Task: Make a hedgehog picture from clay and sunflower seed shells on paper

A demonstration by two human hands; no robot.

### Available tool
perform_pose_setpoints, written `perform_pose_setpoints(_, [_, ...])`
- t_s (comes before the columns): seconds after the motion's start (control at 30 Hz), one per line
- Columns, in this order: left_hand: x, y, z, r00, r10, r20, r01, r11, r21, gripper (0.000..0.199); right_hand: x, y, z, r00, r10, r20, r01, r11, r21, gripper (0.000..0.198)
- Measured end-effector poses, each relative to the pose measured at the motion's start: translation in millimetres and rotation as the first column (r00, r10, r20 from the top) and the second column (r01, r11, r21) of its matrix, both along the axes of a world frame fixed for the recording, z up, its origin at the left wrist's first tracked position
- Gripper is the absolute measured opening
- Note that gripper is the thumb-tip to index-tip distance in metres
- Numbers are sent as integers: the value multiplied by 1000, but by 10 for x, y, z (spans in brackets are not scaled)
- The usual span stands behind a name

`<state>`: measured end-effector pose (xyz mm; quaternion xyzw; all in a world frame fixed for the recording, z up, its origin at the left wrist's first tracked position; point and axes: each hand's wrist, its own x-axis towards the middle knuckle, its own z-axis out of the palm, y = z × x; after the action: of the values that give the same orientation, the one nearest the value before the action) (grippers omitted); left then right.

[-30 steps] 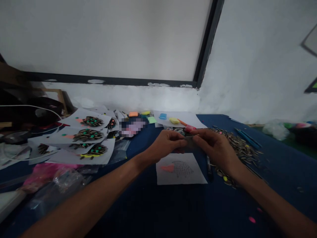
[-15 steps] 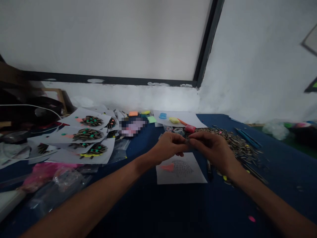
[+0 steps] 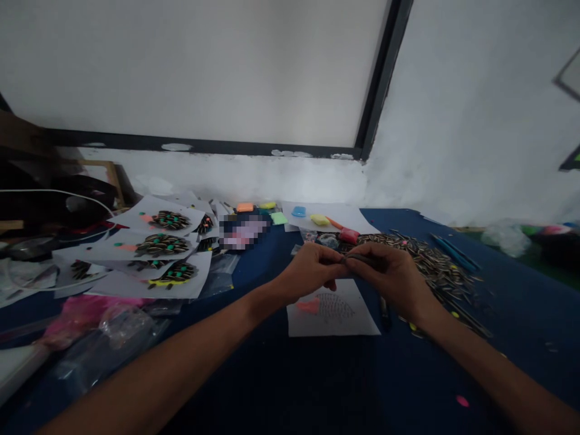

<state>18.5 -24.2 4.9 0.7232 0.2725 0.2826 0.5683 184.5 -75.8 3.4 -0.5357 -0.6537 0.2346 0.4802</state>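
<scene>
My left hand (image 3: 315, 266) and my right hand (image 3: 387, 272) meet fingertip to fingertip above the far edge of a white sheet. Both are closed in a pinch. A small dark thing shows between the right fingers, too dim to make out; whatever the left fingertips pinch is hidden. Below them lies the drawing sheet (image 3: 335, 326), with a dashed oval body and a flat pinkish-orange patch at its left end. Just past my right hand spreads a heap of striped sunflower seeds (image 3: 437, 266).
Sheets with seed-covered figures (image 3: 165, 244) lie at the left, near clear plastic bags (image 3: 122, 329) and a pink bag (image 3: 79, 314). Yellow clay (image 3: 319, 220), blue clay (image 3: 298, 211) and a red piece (image 3: 348, 234) lie at the back. Blue tweezers (image 3: 457, 254) rest beyond the seeds.
The fingertips have shifted slightly against each other, and more of a dark thing shows at my right fingers. The sheet and seeds stay put; the view has moved a touch.
</scene>
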Motion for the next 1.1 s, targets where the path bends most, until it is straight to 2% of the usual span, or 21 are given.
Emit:
perform_pose_setpoints(0.17, [25, -10, -23, 998, 24, 50, -23, 999, -29, 11, 0, -13, 31, 995, -76, 60, 75, 997, 23, 20])
perform_pose_setpoints(0.43, [52, -2, -51, 1000, 10, 0, -10, 995, 95, 15, -9, 4, -9, 992, -88, 94, 89, 996, 0, 21])
perform_pose_setpoints(0.57, [42, 30, -81, 999, -26, 30, 23, 995, 99, 15, 27, 26, -22, 994, -79, 80, 81, 997, -20, 23])
perform_pose_setpoints(0.77, [5, 63, -69, 999, -10, 42, 9, 1000, 10, 17, 57, 6, 95, 992, -93, 80, 93, 996, 4, 29])
perform_pose_setpoints(0.87, [-11, 42, -26, 999, 17, 38, -15, 998, -65, 14, 62, -10, 144, 994, -55, 99, 57, 998, -14, 26])
perform_pose_setpoints(1.0, [0, 17, -34, 996, -25, 81, 37, 990, -138, 17, 64, -16, 134, 988, -57, 145, 59, 998, -12, 26])
perform_pose_setpoints(1.1, [24, 18, -88, 994, -25, 108, 41, 987, -155, 10, 66, -13, 97, 989, -45, 138, 51, 998, -35, 26])
